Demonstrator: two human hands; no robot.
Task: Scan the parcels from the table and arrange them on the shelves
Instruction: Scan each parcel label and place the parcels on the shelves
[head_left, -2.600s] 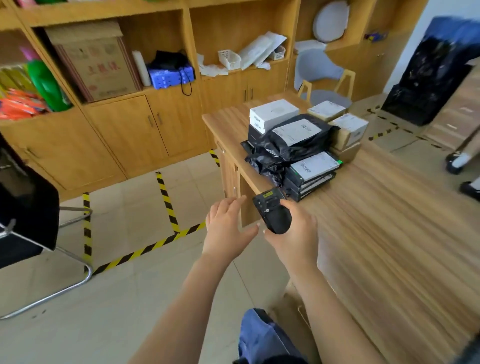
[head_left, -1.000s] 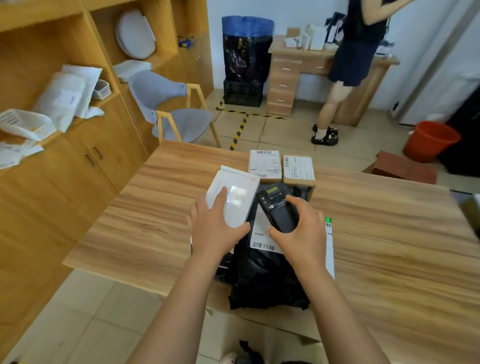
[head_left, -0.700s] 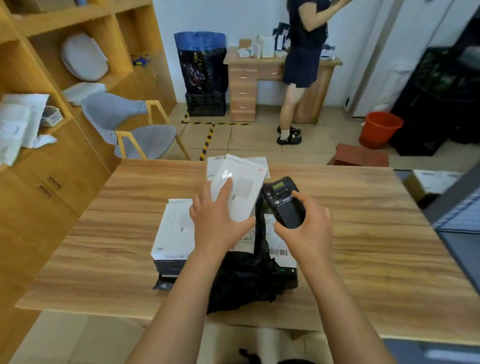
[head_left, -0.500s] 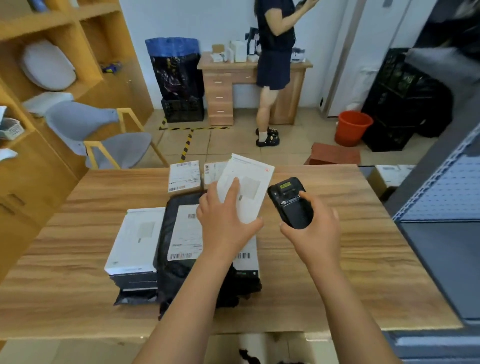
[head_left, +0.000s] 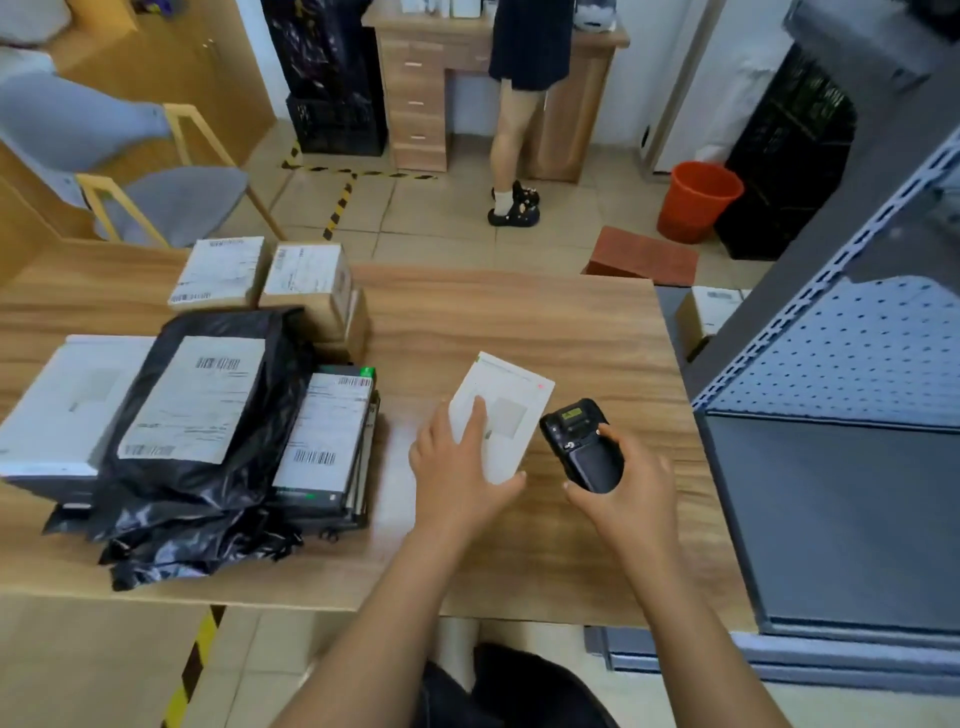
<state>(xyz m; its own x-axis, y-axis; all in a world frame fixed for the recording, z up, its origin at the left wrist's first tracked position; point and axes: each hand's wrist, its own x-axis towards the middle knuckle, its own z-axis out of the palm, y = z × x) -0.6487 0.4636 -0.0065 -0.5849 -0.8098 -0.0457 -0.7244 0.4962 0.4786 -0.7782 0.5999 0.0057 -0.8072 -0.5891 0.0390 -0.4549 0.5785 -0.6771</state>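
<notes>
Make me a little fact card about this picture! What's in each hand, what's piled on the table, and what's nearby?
left hand: holds a flat white parcel above the table
right hand: grips a black scanner, right beside that parcel
table: wooden, with a pile at its left side
pile: black bag parcel with a label, white box, labelled cardboard boxes behind
shelf unit: grey metal, right of the table
floor: orange bucket, far side
</notes>
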